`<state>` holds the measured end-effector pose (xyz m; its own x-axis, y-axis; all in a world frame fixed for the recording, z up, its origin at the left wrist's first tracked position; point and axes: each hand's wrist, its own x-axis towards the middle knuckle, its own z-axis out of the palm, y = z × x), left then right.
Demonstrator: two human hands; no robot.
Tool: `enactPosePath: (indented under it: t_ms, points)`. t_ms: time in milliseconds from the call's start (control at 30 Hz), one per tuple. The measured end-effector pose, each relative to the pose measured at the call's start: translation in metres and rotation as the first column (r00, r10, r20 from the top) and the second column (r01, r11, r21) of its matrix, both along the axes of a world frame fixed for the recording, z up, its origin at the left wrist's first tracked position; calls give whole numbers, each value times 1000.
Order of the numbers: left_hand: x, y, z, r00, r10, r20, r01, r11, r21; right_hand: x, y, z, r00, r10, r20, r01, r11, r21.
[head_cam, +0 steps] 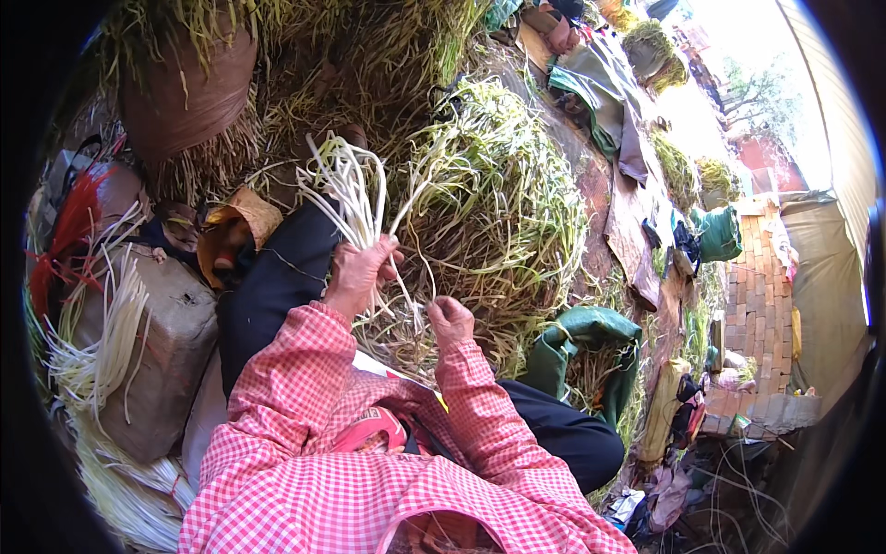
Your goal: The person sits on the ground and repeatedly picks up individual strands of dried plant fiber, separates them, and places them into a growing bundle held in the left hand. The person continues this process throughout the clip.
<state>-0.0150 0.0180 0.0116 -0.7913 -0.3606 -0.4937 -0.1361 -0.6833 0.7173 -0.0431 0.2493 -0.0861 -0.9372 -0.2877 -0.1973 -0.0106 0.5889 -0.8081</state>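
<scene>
My left hand [361, 271] is closed around a bunch of pale, peeled-looking plant stalks [349, 183], whose looped white ends fan out above the fist. A few thinner ends hang below it. To its right, my right hand [451, 320] has its fingers curled in a pinch at the end of a thin strand [428, 260] from a separate stalk. Just beyond both hands rises a heap of loose yellow-green stalks and leaves [505, 201]. The fingertips of my right hand are partly hidden.
Bundled white stalks [121, 346] lie by a tan block-like bundle [173, 346] at left, near red ties [62, 242]. A brown-wrapped bundle [194, 97] stands at upper left. A rolled green sack [588, 332] sits by my right knee. Brick paving [761, 305] lies far right.
</scene>
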Motion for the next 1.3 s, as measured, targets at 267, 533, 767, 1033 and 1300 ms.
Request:
enactPosePath:
  t_ms: [267,533,767,1033,1300]
  points:
    - [0,-23,4,999,46,-19,-46,999,9,-4,29,37,976,56,208,-147,880,451]
    - [-2,-30,16,975,214,-65,-201,966,163,31,-75,57,985,147,86,-115,948,-298]
    - [-1,-12,9,1000,-26,-7,25,985,-172,-23,-108,68,892,380,-245,-359,925,126]
    - [-14,-20,22,991,127,-51,-108,957,268,-136,-63,-48,872,-455,180,450,890,72]
    - [-11,-28,20,992,94,-82,-58,927,370,-107,-70,-15,977,-189,95,211,899,-385]
